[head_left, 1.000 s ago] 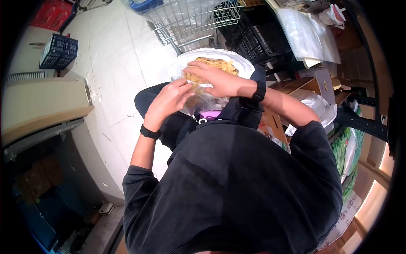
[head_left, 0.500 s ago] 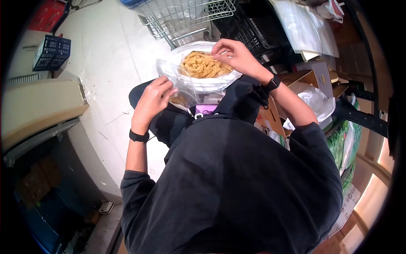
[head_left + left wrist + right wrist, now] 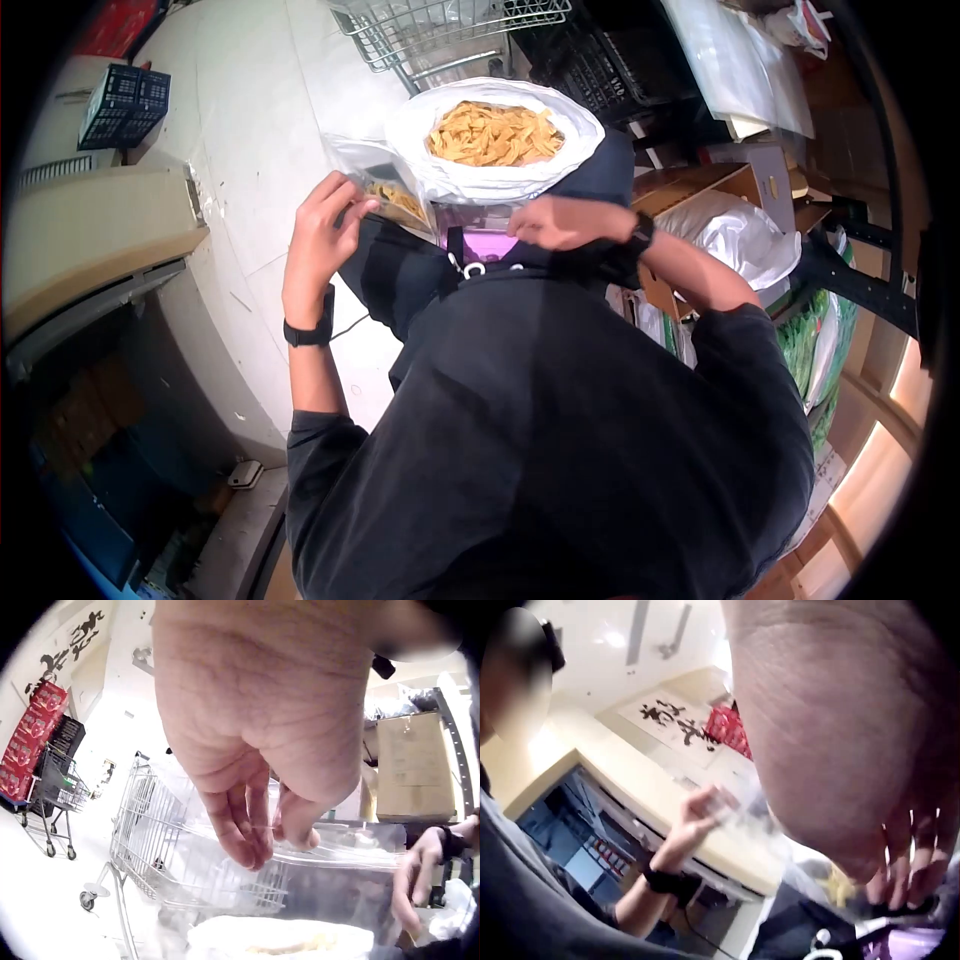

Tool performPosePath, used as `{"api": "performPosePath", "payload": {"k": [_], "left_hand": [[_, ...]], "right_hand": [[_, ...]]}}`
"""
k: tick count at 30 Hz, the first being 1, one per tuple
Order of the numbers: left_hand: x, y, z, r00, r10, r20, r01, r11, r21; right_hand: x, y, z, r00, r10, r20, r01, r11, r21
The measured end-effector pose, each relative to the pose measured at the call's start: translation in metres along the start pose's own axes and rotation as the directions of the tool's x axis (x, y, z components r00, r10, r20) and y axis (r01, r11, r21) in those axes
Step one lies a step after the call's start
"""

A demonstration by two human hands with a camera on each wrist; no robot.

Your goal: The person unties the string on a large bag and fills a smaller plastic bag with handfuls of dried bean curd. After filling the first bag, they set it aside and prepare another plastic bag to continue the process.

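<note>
My left hand (image 3: 325, 225) pinches the upper edge of a clear zip bag (image 3: 405, 205) between thumb and fingers, left of my lap. Some yellow-brown strips lie low in that bag, which slants open toward the back. In the left wrist view its seal runs rightward from the fingertips. My right hand (image 3: 570, 222) hovers low over the lap, fingers pointing down with nothing visible in them, by a purple item (image 3: 487, 246). Between the knees, a white sack (image 3: 410, 125) with a rolled rim holds a heap of the same yellow-brown strips (image 3: 495, 135).
A wire shopping cart (image 3: 450, 30) stands beyond the sack, with black crates (image 3: 590, 65) to its right. Clear plastic sleeves (image 3: 740, 65) and an open cardboard box (image 3: 690, 190) are on the right. A dark blue crate (image 3: 123, 105) sits far left near a cream counter (image 3: 100, 225).
My right hand has left the strips in the sack and come down to the lap. The left hand has shifted left and outward, taking the clear bag with it.
</note>
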State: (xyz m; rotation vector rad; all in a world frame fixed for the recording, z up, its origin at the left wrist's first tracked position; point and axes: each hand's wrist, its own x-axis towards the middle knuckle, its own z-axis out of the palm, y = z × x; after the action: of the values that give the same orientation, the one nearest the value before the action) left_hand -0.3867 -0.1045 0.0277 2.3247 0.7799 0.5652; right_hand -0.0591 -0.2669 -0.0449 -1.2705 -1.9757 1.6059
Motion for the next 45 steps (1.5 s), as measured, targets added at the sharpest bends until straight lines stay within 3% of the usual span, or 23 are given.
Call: {"api": "performPosePath", "payload": {"k": [2,4,8,13,15,28,38,42,45], "left_hand": [[-0.006,0.004,-0.001,0.998,-0.014,-0.056,0.013,1.0,-0.021],[-0.01,0.001,0.0,0.997,-0.055,-0.046,0.055,0.998,-0.001],[-0.009,0.0,0.004,0.997,-0.065,-0.034,0.066,0.997,0.027],[0.004,0.005,0.008,0.993,-0.118,-0.012,0.118,0.992,0.046],[0.006,0.005,0.011,0.989,-0.149,0.02,0.147,0.987,0.067],[0.056,0.001,0.046,0.947,-0.021,0.319,0.002,0.998,0.06],[0.11,0.016,0.082,0.829,-0.149,0.539,0.077,0.985,0.153],[0.114,0.022,0.09,0.804,-0.189,0.564,0.079,0.974,0.214],[0.112,0.027,0.101,0.802,-0.255,0.54,0.165,0.964,0.21]], "right_hand": [[0.041,0.058,0.043,0.959,0.277,0.056,-0.249,0.923,-0.293],[0.075,0.102,0.054,0.927,0.31,0.211,-0.201,0.887,-0.416],[0.135,0.193,0.088,0.885,0.429,0.183,-0.325,0.849,-0.417],[0.167,0.261,0.1,0.832,0.548,0.086,-0.48,0.789,-0.383],[0.172,0.28,0.099,0.82,0.569,0.058,-0.515,0.779,-0.358],[0.132,0.372,0.103,0.657,0.74,-0.145,-0.753,0.633,-0.182],[0.151,0.441,0.099,0.624,0.752,-0.211,-0.778,0.625,-0.07],[0.157,0.473,0.094,0.636,0.734,-0.239,-0.765,0.639,-0.072],[0.153,0.49,0.088,0.63,0.73,-0.264,-0.768,0.637,-0.071]]}}
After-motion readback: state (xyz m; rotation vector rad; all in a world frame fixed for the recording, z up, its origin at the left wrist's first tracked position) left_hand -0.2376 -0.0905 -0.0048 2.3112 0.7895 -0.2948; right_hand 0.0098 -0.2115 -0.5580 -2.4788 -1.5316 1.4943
